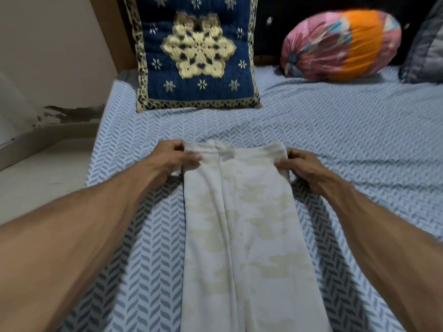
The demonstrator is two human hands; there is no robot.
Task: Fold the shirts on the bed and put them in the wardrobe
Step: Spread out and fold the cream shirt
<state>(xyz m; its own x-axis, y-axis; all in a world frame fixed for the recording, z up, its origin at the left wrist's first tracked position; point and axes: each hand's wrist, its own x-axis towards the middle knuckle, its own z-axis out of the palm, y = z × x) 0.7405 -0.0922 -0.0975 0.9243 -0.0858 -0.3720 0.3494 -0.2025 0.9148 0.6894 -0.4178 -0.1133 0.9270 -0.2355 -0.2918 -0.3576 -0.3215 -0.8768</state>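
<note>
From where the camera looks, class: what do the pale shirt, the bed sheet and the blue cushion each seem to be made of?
Shirt: soft matte woven or knit cloth, likely cotton; it lies limp with faint cream patches.
Bed sheet: thin printed cotton-like fabric; flat herringbone pattern, small wrinkles.
Blue cushion: quilted fabric with slightly shiny gold pattern, woven or embroidered, cannot tell which; puckered stitching shows.

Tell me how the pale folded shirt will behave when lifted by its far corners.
Probably floppy: the shirt lies flat in soft folds, so it would likely sag between the left hand and right hand. It looks thin, so probably light. The side folds may fall open.
</note>
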